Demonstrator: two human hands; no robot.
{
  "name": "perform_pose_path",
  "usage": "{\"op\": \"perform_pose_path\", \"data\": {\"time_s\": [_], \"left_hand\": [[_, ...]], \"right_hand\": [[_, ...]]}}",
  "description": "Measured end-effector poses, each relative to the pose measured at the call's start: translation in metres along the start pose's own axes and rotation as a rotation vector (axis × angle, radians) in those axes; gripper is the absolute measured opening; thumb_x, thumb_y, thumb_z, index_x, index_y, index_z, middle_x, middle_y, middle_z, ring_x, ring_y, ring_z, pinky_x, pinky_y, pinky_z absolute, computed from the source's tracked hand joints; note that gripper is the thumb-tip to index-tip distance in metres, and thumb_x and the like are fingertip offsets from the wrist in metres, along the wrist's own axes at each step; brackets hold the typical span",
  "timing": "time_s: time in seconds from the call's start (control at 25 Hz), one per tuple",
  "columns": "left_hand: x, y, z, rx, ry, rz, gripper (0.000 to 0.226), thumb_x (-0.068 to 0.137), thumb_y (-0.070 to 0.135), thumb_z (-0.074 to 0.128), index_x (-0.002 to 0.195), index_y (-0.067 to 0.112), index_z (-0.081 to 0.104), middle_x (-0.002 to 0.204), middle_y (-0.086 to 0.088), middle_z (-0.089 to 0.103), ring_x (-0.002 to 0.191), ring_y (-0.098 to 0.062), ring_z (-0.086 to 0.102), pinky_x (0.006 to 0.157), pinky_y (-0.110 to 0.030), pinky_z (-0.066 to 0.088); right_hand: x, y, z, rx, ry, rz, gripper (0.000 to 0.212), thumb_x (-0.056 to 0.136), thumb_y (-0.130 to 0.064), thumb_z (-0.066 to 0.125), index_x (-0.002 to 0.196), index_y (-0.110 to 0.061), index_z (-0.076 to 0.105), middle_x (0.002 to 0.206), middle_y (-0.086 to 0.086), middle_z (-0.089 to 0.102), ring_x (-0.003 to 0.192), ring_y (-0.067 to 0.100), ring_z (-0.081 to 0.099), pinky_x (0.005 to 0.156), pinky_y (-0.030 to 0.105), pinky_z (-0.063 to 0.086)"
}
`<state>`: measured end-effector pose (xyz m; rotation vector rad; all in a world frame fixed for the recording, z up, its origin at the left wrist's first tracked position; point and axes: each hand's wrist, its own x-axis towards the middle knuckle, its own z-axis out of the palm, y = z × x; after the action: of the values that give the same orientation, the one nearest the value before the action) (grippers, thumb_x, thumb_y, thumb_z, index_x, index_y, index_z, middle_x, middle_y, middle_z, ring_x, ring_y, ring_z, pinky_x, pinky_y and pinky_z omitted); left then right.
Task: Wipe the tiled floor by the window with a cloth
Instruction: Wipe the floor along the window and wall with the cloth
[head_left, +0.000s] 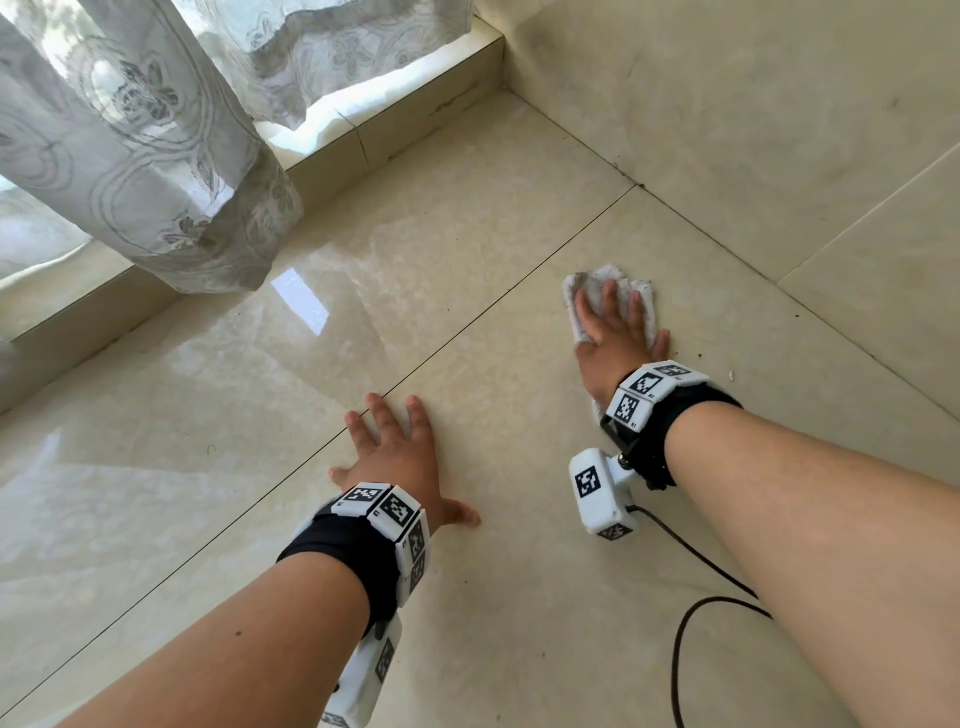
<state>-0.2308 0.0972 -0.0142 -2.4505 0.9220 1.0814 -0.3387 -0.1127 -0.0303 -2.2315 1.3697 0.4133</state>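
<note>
A small white cloth (584, 291), greyed with dirt, lies flat on the glossy beige tiled floor (467, 260) near the right wall. My right hand (615, 338) presses down on it with fingers spread and straight; the cloth shows past the fingertips and beside the wrist. My left hand (397, 457) rests palm-down on the bare tile to the left and nearer me, fingers spread, holding nothing. Both wrists wear black bands with white marker blocks.
A white lace curtain (145, 145) hangs to the floor at the upper left, in front of a raised tiled window ledge (415, 98). A beige tiled wall (753, 130) meets the floor on the right. A black cable (691, 613) trails from my right wrist.
</note>
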Motion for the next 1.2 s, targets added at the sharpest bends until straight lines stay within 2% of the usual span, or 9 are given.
{"op": "perform_pose_path", "data": {"time_s": [0.24,0.4,0.64,0.76,1.04,1.2], "left_hand": [[0.0,-0.003,0.007,0.001,0.006,0.0,0.149,0.057,0.068,0.081,0.149,0.022,-0.028,0.152,-0.015,-0.04,0.144,-0.04,-0.024,0.108,-0.069,0.025],[0.0,-0.002,0.009,0.004,0.028,0.0,0.15,0.057,0.068,0.081,0.149,0.021,-0.027,0.152,-0.016,-0.039,0.145,-0.041,-0.023,0.108,-0.068,0.026],[0.001,-0.002,0.018,-0.004,0.03,-0.007,0.151,0.056,0.07,0.08,0.149,0.022,-0.029,0.152,-0.014,-0.04,0.145,-0.04,-0.024,0.108,-0.067,0.027],[0.002,0.003,0.026,-0.025,0.01,0.0,0.151,0.057,0.07,0.08,0.147,0.023,-0.031,0.151,-0.013,-0.042,0.145,-0.039,-0.025,0.109,-0.066,0.026],[0.009,0.012,0.029,-0.042,-0.006,0.015,0.151,0.056,0.072,0.079,0.146,0.024,-0.033,0.15,-0.012,-0.044,0.144,-0.038,-0.026,0.109,-0.065,0.026],[0.015,0.014,0.026,-0.041,-0.027,0.018,0.15,0.057,0.072,0.078,0.146,0.024,-0.033,0.15,-0.012,-0.043,0.145,-0.038,-0.026,0.11,-0.065,0.027]], "right_hand": [[-0.029,-0.035,0.038,-0.086,-0.039,-0.252,0.071,0.1,-0.024,0.032,0.15,-0.043,-0.015,0.155,-0.013,-0.033,0.142,0.015,-0.032,0.113,0.053,-0.014],[-0.045,-0.059,0.059,-0.182,-0.123,-0.442,0.068,0.101,-0.026,0.031,0.149,-0.044,-0.014,0.151,-0.013,-0.038,0.138,0.016,-0.038,0.109,0.051,-0.021],[-0.039,-0.055,0.06,-0.199,-0.162,-0.52,0.064,0.101,-0.021,0.029,0.152,-0.045,-0.001,0.156,-0.017,-0.028,0.143,0.012,-0.03,0.11,0.051,-0.02],[-0.032,-0.043,0.054,-0.178,-0.133,-0.46,0.064,0.101,-0.02,0.031,0.151,-0.047,0.0,0.157,-0.017,-0.025,0.144,0.012,-0.027,0.112,0.051,-0.018],[-0.005,0.002,0.021,-0.078,0.001,-0.177,0.065,0.103,-0.019,0.028,0.15,-0.048,-0.006,0.157,-0.016,-0.025,0.145,0.014,-0.025,0.114,0.052,-0.012],[0.003,0.021,0.014,-0.057,0.006,-0.086,0.062,0.104,-0.021,0.026,0.151,-0.045,-0.006,0.158,-0.014,-0.026,0.145,0.015,-0.026,0.115,0.053,-0.01]]}}
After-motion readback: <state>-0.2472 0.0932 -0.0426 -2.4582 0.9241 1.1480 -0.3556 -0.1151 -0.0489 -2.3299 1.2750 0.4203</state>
